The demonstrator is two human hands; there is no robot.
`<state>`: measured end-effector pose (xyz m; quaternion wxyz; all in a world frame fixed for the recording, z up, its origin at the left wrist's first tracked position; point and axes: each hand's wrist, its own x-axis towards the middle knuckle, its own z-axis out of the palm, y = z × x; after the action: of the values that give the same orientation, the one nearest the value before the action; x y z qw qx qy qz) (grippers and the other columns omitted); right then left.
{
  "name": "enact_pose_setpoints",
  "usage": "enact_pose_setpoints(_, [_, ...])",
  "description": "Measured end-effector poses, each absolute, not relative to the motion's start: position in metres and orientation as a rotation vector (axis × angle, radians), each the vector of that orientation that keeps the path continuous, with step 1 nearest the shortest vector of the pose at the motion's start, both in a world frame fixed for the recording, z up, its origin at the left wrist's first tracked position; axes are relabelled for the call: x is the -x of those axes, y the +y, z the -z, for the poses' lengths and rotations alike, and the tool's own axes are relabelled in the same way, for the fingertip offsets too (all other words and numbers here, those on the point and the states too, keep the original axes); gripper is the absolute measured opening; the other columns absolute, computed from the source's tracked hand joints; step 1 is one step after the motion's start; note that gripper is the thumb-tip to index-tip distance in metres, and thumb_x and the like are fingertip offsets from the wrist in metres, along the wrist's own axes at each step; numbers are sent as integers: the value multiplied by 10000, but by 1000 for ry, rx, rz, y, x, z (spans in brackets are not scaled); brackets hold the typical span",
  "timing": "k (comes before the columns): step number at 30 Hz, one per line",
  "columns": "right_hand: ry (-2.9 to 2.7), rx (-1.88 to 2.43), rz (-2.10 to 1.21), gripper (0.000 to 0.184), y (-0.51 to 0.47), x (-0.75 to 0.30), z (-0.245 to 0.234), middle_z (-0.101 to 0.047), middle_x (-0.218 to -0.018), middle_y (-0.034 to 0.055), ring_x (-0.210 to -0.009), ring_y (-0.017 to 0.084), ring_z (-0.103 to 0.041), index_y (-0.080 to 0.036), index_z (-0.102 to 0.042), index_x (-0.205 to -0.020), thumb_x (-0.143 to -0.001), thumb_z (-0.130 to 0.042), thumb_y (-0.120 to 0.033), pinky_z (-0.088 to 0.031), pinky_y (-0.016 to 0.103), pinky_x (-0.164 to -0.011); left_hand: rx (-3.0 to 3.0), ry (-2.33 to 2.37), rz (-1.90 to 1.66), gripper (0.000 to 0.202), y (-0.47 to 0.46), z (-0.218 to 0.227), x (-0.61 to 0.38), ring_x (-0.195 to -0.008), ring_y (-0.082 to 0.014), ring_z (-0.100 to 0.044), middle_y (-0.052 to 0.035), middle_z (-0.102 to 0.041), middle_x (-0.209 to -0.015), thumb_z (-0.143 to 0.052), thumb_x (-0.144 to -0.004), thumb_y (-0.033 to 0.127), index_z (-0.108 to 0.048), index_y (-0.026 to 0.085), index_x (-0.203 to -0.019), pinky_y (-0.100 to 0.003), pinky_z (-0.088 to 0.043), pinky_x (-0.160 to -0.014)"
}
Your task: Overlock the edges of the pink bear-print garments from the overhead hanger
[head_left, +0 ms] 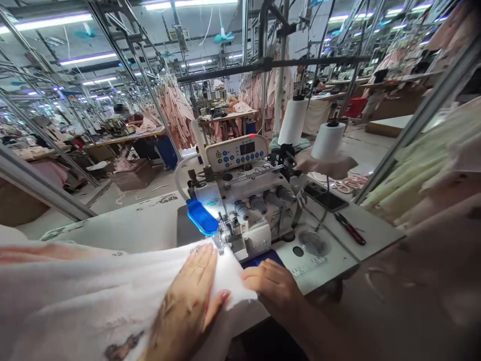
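A white overlock sewing machine [244, 210] stands on the pale work table [330, 260], its presser foot lit at the front. White fabric [93, 296] with a faint pink print is spread across my lap and up to the foot. My left hand [188, 301] lies flat on the fabric, fingers stretched toward the presser foot. My right hand [272, 286] sits at the fabric's right edge, fingers curled and pinching the cloth just below the machine.
Two white thread cones [326, 141] stand behind the machine. A red-handled tool [350, 229] and a dark phone [326, 198] lie on the table's right. Pale garments [424, 170] hang at right. Other workstations, hanging pink clothes and a seated person [124, 118] fill the background.
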<state>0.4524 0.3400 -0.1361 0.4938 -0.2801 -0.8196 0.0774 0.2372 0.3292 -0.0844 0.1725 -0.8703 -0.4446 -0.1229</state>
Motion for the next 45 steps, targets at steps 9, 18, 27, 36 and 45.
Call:
enact_pose_setpoints(9, [-1891, 708, -165, 226, 340, -436, 128, -679, -1010, 31, -792, 147, -582, -205, -580, -998, -921, -372, -162, -383, 293, -665, 2401, -1190, 525, 603, 310, 100, -256, -1313, -310, -334, -171, -400, -1395, -470, -863, 319, -303, 78, -1389, -520, -285, -1090])
enact_pose_setpoints(18, [-1863, 724, -86, 154, 339, -436, 137, -679, -967, 29, -724, 158, -526, -185, -597, -965, -873, -486, -133, -387, 307, -667, 2364, -1314, 436, 569, 306, 99, -248, -1294, -235, -380, -133, -415, -1391, -344, -808, -12, -376, 129, -1358, -461, -455, -995])
enact_pose_setpoints(27, [-1922, 756, 30, 127, 347, -435, 130, -681, -935, 12, -717, 150, -504, -178, -606, -923, -831, -539, -122, -395, 306, -686, 2469, -1321, 474, 575, 315, 96, -237, -1299, -245, -374, -108, -394, -1411, -312, -823, 30, -361, 163, -1381, -443, -428, -1021])
enact_pose_setpoints(36, [-2217, 964, 176, 214, 372, -432, 103, -558, -685, 2, -660, 157, -446, -194, -491, -651, -860, -471, -148, -344, 308, -596, 2452, -1332, 412, 466, 352, 91, -225, -1182, -233, -515, -76, -485, -1339, -273, -881, 177, -511, 151, -1281, -395, -465, -975])
enact_pose_setpoints(45, [-1775, 983, 123, 144, 350, -433, 134, -649, -910, 38, -791, 156, -551, -173, -570, -912, -880, -462, -83, -433, 291, -732, 2560, -1708, 141, 405, 395, 59, -237, -1022, -278, -586, -111, -617, -1102, -288, -854, 198, -607, 192, -1104, -407, -490, -843])
